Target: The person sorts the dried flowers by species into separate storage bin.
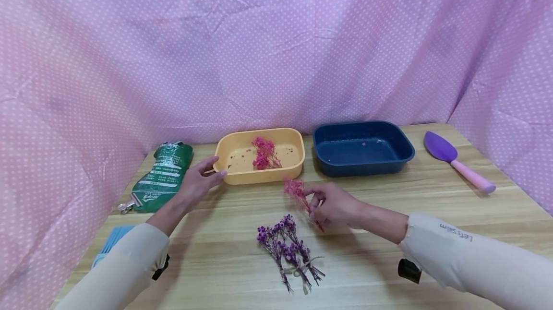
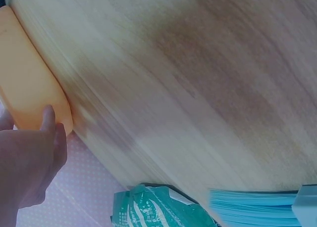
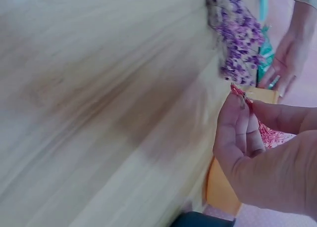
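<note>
My right hand (image 1: 337, 204) pinches the stems of a small bunch of pink dried flowers (image 1: 295, 189) between thumb and fingers, just in front of the yellow tray. In the right wrist view the stem ends (image 3: 237, 91) stick out past the fingertips, and the palm hides part of the blooms. My left hand (image 1: 198, 180) touches the left end of the yellow tray (image 1: 259, 178) with extended fingers. Another pink bunch (image 1: 265, 154) lies inside that tray among dark crumbs. Purple dried flowers (image 1: 289, 247), tied with twine, lie on the table nearer to me.
A dark blue tray (image 1: 363, 168) stands right of the yellow one. Farther right lies a purple scoop with a pink handle (image 1: 473, 175). On the left are a green clipped bag (image 1: 160, 180) and a light-blue ridged item (image 1: 114, 240). Pink dotted cloth (image 1: 276, 51) hangs behind.
</note>
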`<state>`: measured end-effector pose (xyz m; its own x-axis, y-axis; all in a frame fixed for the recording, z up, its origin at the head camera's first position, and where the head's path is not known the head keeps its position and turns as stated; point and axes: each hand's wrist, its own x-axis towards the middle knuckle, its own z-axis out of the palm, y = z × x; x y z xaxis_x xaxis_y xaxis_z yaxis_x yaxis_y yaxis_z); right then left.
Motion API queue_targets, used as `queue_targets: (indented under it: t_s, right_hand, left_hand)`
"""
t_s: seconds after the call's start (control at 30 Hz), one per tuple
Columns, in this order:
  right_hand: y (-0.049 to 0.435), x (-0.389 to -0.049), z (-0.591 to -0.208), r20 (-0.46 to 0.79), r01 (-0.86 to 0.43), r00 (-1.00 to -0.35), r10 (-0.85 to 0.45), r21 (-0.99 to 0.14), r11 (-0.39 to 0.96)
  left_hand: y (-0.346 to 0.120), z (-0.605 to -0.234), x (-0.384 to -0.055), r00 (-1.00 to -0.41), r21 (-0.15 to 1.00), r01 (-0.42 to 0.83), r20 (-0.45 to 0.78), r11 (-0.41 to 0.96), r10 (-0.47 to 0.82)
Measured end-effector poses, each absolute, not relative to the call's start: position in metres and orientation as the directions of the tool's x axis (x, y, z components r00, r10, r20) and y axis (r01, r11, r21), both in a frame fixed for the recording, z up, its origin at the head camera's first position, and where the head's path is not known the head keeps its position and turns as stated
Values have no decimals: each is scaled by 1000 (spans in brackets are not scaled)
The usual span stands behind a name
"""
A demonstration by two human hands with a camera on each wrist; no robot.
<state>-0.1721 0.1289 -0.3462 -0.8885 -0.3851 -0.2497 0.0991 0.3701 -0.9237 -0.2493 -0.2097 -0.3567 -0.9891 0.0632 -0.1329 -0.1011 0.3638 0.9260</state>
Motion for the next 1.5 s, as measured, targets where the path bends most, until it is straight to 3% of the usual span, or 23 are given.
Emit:
queue_targets:
  t_s: [0.2, 0.97, 1.5]
  right_hand:
    - [133, -174, -337, -244, 126, -881, -406, -947, 296]
    - [119, -202, -317, -198, 66, -909, -367, -938, 341]
    - [91, -256, -292, -127, 27, -941, -315, -953, 302]
  left_hand:
    - [-209, -355, -248, -990, 926, -96, -128, 364, 66]
    - [-210, -357, -249, -991, 920, -96, -126, 379, 54]
    - [-209, -357, -248, -991, 924, -100, -127, 370, 50]
